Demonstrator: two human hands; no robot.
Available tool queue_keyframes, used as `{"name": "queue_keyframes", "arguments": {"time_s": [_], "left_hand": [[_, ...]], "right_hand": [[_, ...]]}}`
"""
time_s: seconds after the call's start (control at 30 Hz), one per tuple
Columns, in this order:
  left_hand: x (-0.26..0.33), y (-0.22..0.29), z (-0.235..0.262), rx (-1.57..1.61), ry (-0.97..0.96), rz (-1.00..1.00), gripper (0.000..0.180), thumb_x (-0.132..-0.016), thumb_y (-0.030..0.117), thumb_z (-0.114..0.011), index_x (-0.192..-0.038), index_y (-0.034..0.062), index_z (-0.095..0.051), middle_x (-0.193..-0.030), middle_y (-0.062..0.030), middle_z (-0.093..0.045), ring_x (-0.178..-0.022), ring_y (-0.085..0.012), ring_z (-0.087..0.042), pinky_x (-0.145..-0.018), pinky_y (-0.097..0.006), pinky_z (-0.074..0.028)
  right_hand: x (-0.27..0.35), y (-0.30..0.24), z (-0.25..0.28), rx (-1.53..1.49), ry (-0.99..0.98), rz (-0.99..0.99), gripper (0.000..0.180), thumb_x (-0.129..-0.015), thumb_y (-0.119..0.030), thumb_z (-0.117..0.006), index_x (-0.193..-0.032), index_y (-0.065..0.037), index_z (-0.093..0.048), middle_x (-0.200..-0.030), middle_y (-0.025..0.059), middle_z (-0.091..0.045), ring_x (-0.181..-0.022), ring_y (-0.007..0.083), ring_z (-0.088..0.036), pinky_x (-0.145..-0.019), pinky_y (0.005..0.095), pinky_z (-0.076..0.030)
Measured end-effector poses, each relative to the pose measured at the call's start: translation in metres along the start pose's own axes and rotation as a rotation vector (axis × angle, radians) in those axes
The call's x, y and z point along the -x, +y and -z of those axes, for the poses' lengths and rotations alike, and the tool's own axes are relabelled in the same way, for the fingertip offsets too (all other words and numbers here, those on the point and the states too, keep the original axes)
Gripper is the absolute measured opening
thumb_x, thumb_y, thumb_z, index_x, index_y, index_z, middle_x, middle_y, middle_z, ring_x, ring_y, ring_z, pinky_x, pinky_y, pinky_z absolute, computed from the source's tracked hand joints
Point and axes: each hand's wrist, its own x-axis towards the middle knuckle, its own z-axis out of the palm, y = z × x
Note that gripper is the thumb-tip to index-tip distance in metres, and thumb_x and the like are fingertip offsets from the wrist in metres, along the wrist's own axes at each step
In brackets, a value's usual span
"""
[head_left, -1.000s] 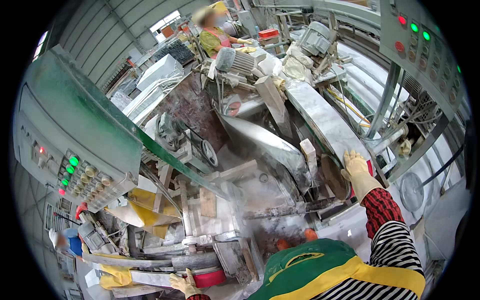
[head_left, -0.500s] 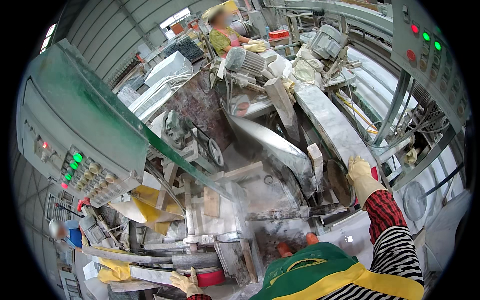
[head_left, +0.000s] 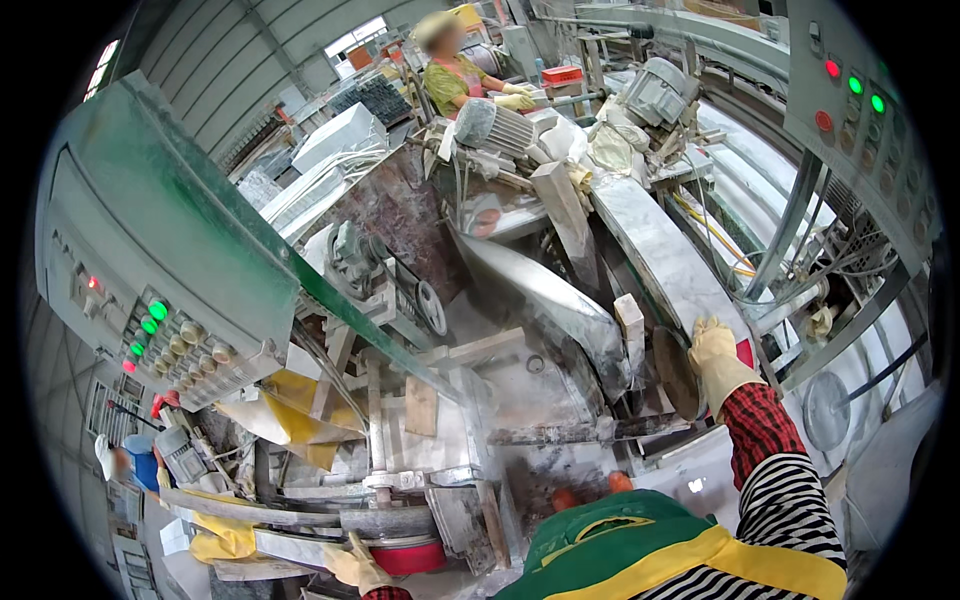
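My right hand [head_left: 722, 360], in a pale rubber glove, lies with its fingers stretched on the near end of a long, white-grey stone strip [head_left: 665, 245]. Beside that hand a bit of red [head_left: 745, 352] shows at the strip's edge. At the lower left my left hand [head_left: 357, 566], gloved alike, has its fingers apart and touches the near end of another pale strip [head_left: 290, 546]. Right of it is a red roller or drum [head_left: 412, 558], with a grey rounded piece [head_left: 390, 522] above it. The underside of each hand is hidden.
A large, wet, disc-like blade [head_left: 545, 290] stands ahead between wooden blocks. Control cabinets with lit buttons flank me, one on the left [head_left: 165, 260] and one on the right [head_left: 850, 130]. A gloved co-worker [head_left: 460, 80] is at the far bench; another person [head_left: 140, 460] is at far left.
My left hand has moved left along its strip, baring more of the red roller. The right hand has shifted slightly left and down on the stone. The far-left person has moved slightly.
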Motion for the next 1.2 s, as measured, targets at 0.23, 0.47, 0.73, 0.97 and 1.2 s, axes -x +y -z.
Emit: {"name": "queue_keyframes", "arguments": {"time_s": [0.23, 0.47, 0.73, 0.97, 1.2], "left_hand": [[-0.016, -0.021, -0.038, -0.221, -0.082, -0.047, 0.093, -0.086, 0.064, -0.063, -0.149, 0.0023, -0.032, -0.141, -0.0309, -0.041, -0.13, -0.0468, -0.039, -0.113, -0.053, -0.027], [0.011, -0.001, -0.036, -0.15, 0.097, -0.111, 0.079, -0.095, 0.053, -0.057, -0.147, -0.0012, -0.032, -0.141, -0.033, -0.039, -0.13, -0.0509, -0.036, -0.113, -0.055, -0.027], [0.019, -0.002, -0.033, -0.159, 0.096, -0.138, 0.079, -0.095, 0.05, -0.059, -0.147, -0.0008, -0.03, -0.143, -0.0324, -0.037, -0.13, -0.0497, -0.035, -0.112, -0.055, -0.027], [0.015, -0.01, -0.047, -0.257, 0.095, -0.097, 0.079, -0.096, 0.051, -0.055, -0.151, 0.0009, -0.028, -0.149, -0.0322, -0.034, -0.131, -0.0503, -0.035, -0.113, -0.054, -0.028], [0.027, -0.002, -0.048, -0.248, 0.192, -0.15, 0.08, -0.092, 0.048, -0.063, -0.148, 0.0013, -0.03, -0.147, -0.0294, -0.035, -0.13, -0.0483, -0.035, -0.112, -0.053, -0.029]], "right_hand": [[0.016, -0.005, 0.023, -0.047, -0.036, -0.003, 0.058, -0.101, -0.025, -0.037, -0.156, -0.01, -0.03, -0.156, 0.022, -0.036, -0.133, 0.0364, -0.049, -0.107, 0.0427, -0.042], [0.004, 0.002, 0.009, -0.052, -0.03, -0.028, 0.068, -0.097, -0.029, -0.046, -0.157, -0.006, -0.026, -0.156, 0.0255, -0.035, -0.133, 0.0382, -0.049, -0.106, 0.0423, -0.044], [0.005, -0.004, 0.017, -0.023, -0.031, -0.006, 0.058, -0.1, -0.023, -0.039, -0.156, -0.009, -0.03, -0.155, 0.0237, -0.037, -0.132, 0.0376, -0.05, -0.106, 0.0429, -0.044], [0.004, -0.006, 0.019, -0.008, -0.024, -0.016, 0.063, -0.098, -0.023, -0.045, -0.157, -0.009, -0.028, -0.157, 0.0226, -0.035, -0.132, 0.0376, -0.05, -0.105, 0.042, -0.044], [-0.002, -0.004, 0.011, -0.045, 0.013, -0.018, 0.058, -0.1, -0.024, -0.04, -0.155, -0.008, -0.032, -0.153, 0.0228, -0.039, -0.129, 0.0372, -0.051, -0.106, 0.0423, -0.041]]}}
